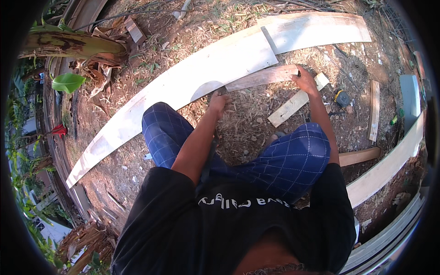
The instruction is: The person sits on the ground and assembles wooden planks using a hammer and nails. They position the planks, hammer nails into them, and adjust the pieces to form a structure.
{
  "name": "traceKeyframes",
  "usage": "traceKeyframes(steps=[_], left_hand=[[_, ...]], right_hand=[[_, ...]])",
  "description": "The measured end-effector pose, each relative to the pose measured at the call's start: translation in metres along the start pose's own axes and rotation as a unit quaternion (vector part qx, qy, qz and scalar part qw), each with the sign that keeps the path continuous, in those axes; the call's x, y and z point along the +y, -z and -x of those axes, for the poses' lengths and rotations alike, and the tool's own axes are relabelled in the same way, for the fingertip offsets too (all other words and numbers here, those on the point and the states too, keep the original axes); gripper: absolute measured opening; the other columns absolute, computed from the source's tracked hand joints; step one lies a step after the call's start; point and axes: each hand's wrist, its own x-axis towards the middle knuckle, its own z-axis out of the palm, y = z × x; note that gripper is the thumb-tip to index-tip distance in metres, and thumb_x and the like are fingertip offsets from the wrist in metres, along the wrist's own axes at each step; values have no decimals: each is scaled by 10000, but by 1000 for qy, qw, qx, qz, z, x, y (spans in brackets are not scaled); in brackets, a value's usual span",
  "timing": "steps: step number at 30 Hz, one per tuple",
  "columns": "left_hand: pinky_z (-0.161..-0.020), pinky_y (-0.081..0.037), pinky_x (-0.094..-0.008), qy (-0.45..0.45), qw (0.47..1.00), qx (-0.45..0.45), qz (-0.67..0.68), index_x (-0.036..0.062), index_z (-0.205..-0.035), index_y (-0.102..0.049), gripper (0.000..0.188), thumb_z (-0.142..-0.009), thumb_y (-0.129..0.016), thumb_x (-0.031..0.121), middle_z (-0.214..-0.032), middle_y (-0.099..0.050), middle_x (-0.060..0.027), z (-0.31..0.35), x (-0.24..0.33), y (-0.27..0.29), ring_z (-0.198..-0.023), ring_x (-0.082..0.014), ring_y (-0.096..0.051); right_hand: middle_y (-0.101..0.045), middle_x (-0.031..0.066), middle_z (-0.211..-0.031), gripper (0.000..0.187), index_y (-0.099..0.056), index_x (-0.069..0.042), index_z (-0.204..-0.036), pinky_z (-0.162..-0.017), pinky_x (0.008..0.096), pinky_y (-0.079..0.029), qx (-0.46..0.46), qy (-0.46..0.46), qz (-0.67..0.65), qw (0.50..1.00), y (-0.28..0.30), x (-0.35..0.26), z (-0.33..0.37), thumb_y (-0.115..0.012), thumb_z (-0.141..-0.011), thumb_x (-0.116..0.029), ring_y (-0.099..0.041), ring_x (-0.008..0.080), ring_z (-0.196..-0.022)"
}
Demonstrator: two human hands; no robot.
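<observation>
A short reddish-brown wooden plank (262, 78) lies against the near edge of a long pale board (183, 78). At the plank's right end my right hand (304, 81) is closed, with the fingers bent over its end. My left hand (220, 103) is at the plank's left end, beside the long board's edge. Its fingers are curled and partly hidden, so its hold is unclear. A second pale board (316, 30) meets the long board's far right end, with a dark gap at the joint. Near my right wrist lies a short light wood piece (298, 101).
A yellow-and-black tape measure (341, 98) sits on the ground to the right. Beyond it lies a narrow wood strip (374, 111); nearer are a wood block (360, 156) and a long plank (387, 162). A banana-like plant stem (75, 44) stands at far left.
</observation>
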Motion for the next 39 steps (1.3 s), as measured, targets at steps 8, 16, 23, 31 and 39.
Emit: traceKeyframes(steps=[8, 16, 23, 31, 39], left_hand=[[-789, -509, -351, -35, 976, 29, 215, 105, -1398, -424, 440, -981, -537, 18, -1211, -606, -64, -7, -33, -24, -1020, -180, -617], [-642, -484, -312, -84, 943, 10, 321, 115, -1124, -622, 231, -960, -545, -28, -887, -630, 8, -28, -56, 10, -695, -115, -545], [-671, -511, -251, -85, 949, 160, 257, 129, -1120, -615, 142, -986, -661, 119, -939, -662, 24, -13, -44, 9, -785, -78, -612], [-735, -579, -291, -81, 949, 199, 229, 68, -1153, -590, 179, -982, -644, 74, -1038, -683, -23, -31, -34, 26, -910, -124, -672], [-843, -597, -362, -40, 972, 149, 179, 63, -1233, -516, 231, -1012, -584, 71, -1190, -659, -90, -30, -26, 28, -1079, -255, -690]], right_hand=[[-706, 133, -1149, 516, -558, -72, -1337, -849, 369, -532, 31, 82, -164, 983, -19, 12, -12, -752, -859, -47, -681, 232, -982], [-712, 190, -1147, 543, -580, -132, -1351, -879, 444, -539, 70, 15, -16, 997, -42, -41, -16, -751, -845, -36, -678, 379, -1073], [-689, 239, -1184, 498, -596, -56, -1339, -937, 458, -520, 60, 111, -20, 992, -43, -53, -9, -725, -859, -19, -659, 399, -1117], [-674, 249, -1180, 379, -650, -43, -1225, -956, 491, -507, 53, 60, -3, 997, -42, -72, -23, -747, -870, -129, -631, 413, -1129], [-682, 170, -1271, 530, -577, -84, -1374, -973, 450, -512, 112, 136, -63, 982, -56, -30, -46, -733, -868, -82, -652, 346, -1166]])
